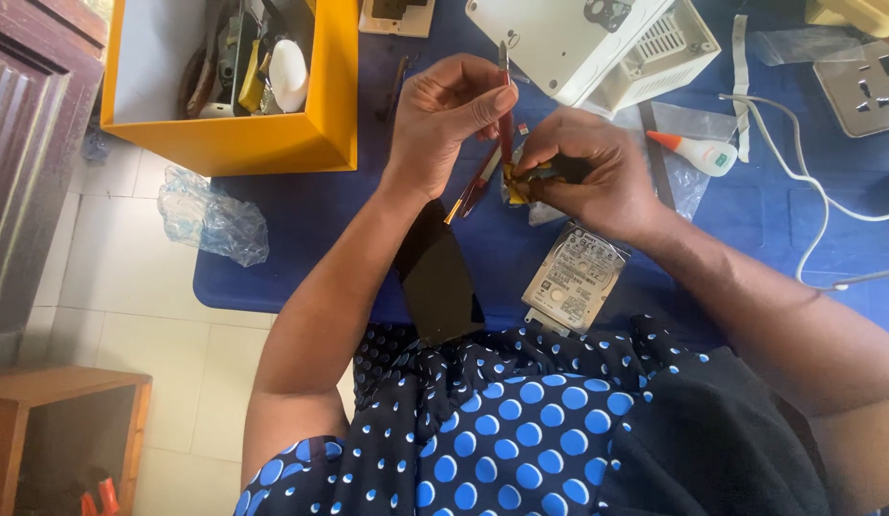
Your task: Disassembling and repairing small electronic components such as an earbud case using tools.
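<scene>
Both your hands work a small part above the blue table.

Your left hand [449, 115] pinches a red-handled tool [505, 110] upright; your right hand [588, 172] clenches a small yellow-and-black part [529, 178] just beside it. A hard drive [574, 277] lies below, a black panel [437, 277] by your left wrist, a yellow box [272, 143] off left.

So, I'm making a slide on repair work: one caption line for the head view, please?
Left hand lifts a red-handled tool while right hand grips a small yellow part above a hard drive.
</scene>
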